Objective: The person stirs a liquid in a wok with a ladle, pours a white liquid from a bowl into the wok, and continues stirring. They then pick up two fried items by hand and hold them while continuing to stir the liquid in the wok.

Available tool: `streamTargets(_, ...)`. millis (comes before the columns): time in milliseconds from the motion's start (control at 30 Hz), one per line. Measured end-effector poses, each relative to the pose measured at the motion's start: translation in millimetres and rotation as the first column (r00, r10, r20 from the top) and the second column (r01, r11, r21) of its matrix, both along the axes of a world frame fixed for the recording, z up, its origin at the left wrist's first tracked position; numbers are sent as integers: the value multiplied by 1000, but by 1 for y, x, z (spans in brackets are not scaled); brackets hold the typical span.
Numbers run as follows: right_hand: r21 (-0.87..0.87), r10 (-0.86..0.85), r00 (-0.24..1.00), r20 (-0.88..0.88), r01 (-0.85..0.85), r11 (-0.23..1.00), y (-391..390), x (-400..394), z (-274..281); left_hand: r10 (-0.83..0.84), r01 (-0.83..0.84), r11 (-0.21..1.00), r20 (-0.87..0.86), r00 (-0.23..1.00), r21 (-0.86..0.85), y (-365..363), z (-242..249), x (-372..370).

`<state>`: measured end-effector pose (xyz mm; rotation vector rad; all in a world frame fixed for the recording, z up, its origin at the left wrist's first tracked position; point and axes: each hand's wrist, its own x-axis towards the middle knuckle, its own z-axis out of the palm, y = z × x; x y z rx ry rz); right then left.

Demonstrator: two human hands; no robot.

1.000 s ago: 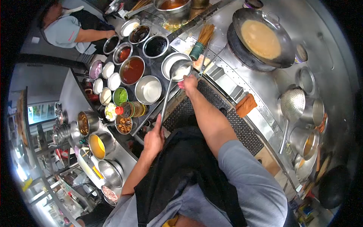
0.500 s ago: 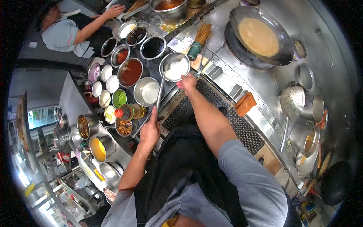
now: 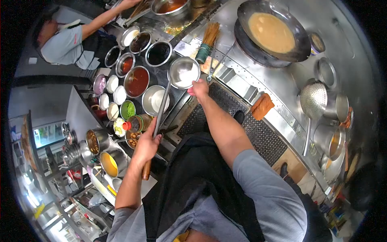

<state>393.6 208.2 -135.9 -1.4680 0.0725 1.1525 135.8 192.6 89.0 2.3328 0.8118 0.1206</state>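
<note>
My left hand point(image 3: 147, 144) is closed around the long metal handle of a ladle point(image 3: 161, 108), whose wooden end sticks out below the fist. The ladle's head reaches the steel bowl and its outline is hard to make out. My right hand point(image 3: 199, 89) pinches the lower right rim of a steel bowl point(image 3: 175, 79) with white contents. Just left of that bowl is a steel pot point(image 3: 146, 100) with a pale inside. Close to my left hand stands a bottle with a red cap point(image 3: 127, 126).
A wok point(image 3: 300, 42) of pale brown liquid sits on the stove at the upper right. Right of it rests a perforated strainer point(image 3: 313, 100). An orange cloth point(image 3: 262, 106) lies on the counter edge. Sauce bowls fill the left counter; a co-worker point(image 3: 62, 44) stands at the upper left.
My left hand has moved down and left with the ladle, and its wooden end now shows. The bowl's white contents look smaller. The co-worker's arm reaches farther up and right.
</note>
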Motion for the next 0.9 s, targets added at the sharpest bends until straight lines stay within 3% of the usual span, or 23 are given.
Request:
streamTargets(33, 21, 14, 1000, -4, -14, 1000, -1, 0, -3, -9, 9, 1000, -5, 1000, -3, -6, 0, -7)
streamTargets(100, 11, 19, 1000, -5, -19, 1000, -1, 1, -3, 143, -142, 989, -342, 929, 28, -27, 36, 10)
streamTargets(233, 16, 27, 1000, -9, -27, 1000, 1, 0, -9, 135, -128, 991, -434, 891, 46, -34, 27, 10)
streamTargets(367, -23, 56, 998, 6, -56, 998, -6, 2, 2, 148, -104, 984, -336, 930, 145, -28, 4, 12)
streamTargets(633, -11, 37, 999, -10, -37, 999, -4, 1, 0, 181, -147, 982, -395, 900, 116, -9, -31, 7)
streamTargets(700, -12, 40, 999, -9, -40, 999, -3, 1, -9, 15, -17, 997, 29, 999, 78, -4, -39, 4)
streamTargets(733, -10, 43, 999, -9, -43, 999, -1, 0, -12, 16, -18, 997, 30, 999, 80, -2, -41, -1)
streamTargets(767, -8, 44, 999, -8, -44, 999, 0, 0, -11, 219, -237, 909, -90, 971, -343, 1, -22, 9)
streamTargets(800, -8, 40, 999, -13, -41, 999, -1, 0, -9, 340, -438, 607, -281, 897, -664, 3, -8, 16)
streamTargets(833, -10, 36, 999, -18, -36, 999, -2, -1, -7, 340, -438, 607, -282, 897, -663, 6, -3, 19)
streamTargets(900, -12, 37, 999, -22, -37, 999, -2, 0, -7, 418, -454, 448, -268, 868, -770, 10, 2, 25)
